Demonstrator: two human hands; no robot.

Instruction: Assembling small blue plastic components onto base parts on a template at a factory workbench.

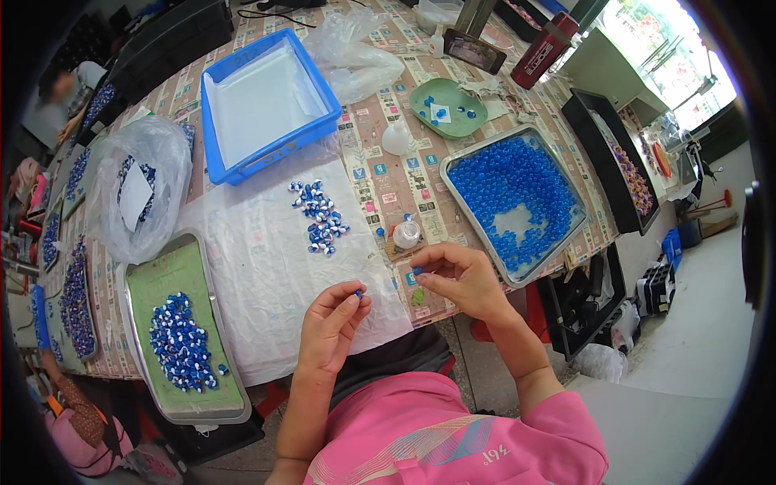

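Note:
My left hand (333,322) pinches a small dark-blue piece (359,293) between thumb and fingertips, above the front edge of the white sheet (259,299). To its right, my right hand (465,281) holds a blue bead (417,271) in a thumb-and-finger pinch. Just beyond that hand stands a small clear bottle (406,235) with a bit of blue at its top. A metal tray (447,167) of glossy blue beads (517,174) lies on the right. Small blue-and-white pieces (321,217) form a loose pile on the sheet.
At left, a green-lined tray (149,283) holds more blue-and-white pieces. Behind are a blue plastic tray (212,137), a clear plastic bag (105,194) and a green dish (465,125). A red flask (546,50) and a phone (475,53) stand at the back; people sit far left.

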